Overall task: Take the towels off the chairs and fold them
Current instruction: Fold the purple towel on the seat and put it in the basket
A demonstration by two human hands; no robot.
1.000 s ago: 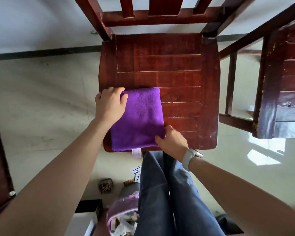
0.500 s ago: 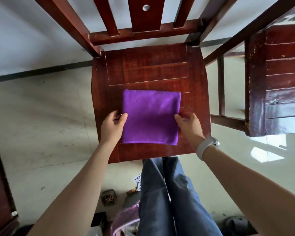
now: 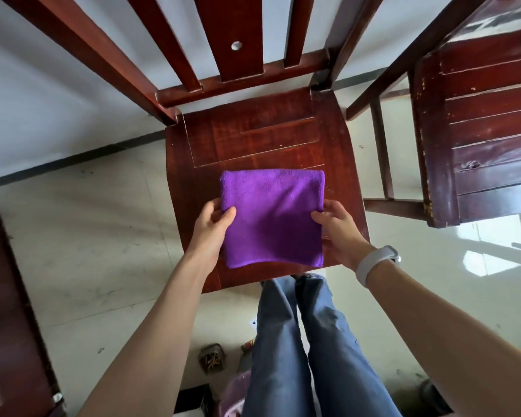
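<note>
On the chair seat (image 3: 253,139) — folded purple towel (image 3: 272,218), edges pinched between left hand (image 3: 212,227) and right hand (image 3: 339,231).

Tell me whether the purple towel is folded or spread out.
Folded: the purple towel is a compact square on the chair seat, pinched by the left hand and right hand.

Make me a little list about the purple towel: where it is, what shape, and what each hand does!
towel: purple towel, folded into a square
where: on the wooden chair seat
left hand: pinches the towel's left edge
right hand: grips the towel's right edge
nearby: second chair to the right
wrist: white band on the right arm
</note>
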